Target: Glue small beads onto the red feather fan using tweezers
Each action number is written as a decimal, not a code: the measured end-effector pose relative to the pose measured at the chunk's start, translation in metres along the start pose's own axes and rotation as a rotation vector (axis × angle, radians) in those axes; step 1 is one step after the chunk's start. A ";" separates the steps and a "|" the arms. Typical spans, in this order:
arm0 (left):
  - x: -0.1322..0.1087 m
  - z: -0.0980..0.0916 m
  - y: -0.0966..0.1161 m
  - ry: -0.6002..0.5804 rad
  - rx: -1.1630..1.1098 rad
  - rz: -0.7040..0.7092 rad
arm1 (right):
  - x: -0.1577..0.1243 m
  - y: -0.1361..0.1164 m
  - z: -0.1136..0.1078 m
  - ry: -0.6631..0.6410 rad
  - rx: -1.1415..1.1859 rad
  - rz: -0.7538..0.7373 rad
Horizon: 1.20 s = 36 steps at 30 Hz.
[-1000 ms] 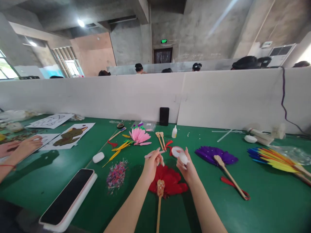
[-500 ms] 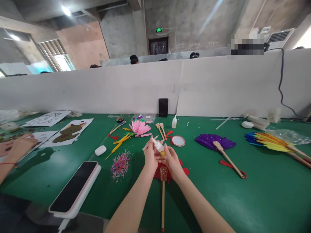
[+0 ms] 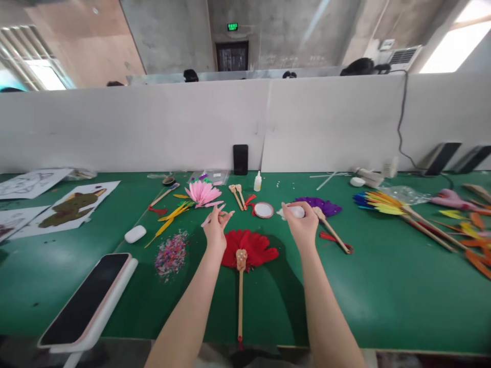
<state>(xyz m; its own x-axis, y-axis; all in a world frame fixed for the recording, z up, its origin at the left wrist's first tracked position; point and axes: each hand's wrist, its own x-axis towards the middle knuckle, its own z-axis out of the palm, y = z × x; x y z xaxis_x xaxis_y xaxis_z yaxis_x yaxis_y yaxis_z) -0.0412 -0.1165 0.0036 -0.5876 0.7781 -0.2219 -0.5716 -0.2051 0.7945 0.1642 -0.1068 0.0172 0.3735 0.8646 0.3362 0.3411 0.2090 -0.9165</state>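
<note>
My left hand (image 3: 215, 229) is closed in a pinch on a thin pink stick (image 3: 212, 217), held just above a red feather fan (image 3: 248, 246) with a long wooden handle. Over to the right, my right hand (image 3: 303, 222) is wrapped round a small white glue bottle (image 3: 294, 211), near a purple feather fan (image 3: 320, 207). A round white dish (image 3: 264, 209) with a red rim sits between my two hands, a little farther back on the green table (image 3: 383, 286).
A pile of coloured sequins (image 3: 171, 253), a white earbud case (image 3: 135, 234) and a phone (image 3: 86, 301) lie at the left. A pink fan (image 3: 202, 193), another glue bottle (image 3: 258, 181), a multicoloured fan (image 3: 383, 203) and picture sheets (image 3: 72, 207) lie around. White partitions (image 3: 153, 125) stand behind.
My hands were together over the red fan with the bottle between them; now they have parted, the right carrying the bottle to the right. The view has swung right.
</note>
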 end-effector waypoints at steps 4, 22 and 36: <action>-0.012 0.006 -0.007 -0.121 0.083 0.022 | 0.009 0.015 -0.007 -0.062 -0.288 -0.036; -0.017 0.001 -0.012 -0.421 0.539 0.109 | -0.004 0.038 0.017 -0.115 -0.346 -0.101; 0.015 0.066 -0.018 -0.718 1.249 -0.006 | 0.012 0.056 0.020 0.188 0.063 0.099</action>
<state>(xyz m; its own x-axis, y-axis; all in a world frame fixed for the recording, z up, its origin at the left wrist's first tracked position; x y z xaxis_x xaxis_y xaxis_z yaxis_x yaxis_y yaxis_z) -0.0020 -0.0619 0.0236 0.0377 0.9794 -0.1983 0.5137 0.1512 0.8445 0.1708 -0.0753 -0.0344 0.5591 0.7828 0.2731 0.2425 0.1606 -0.9568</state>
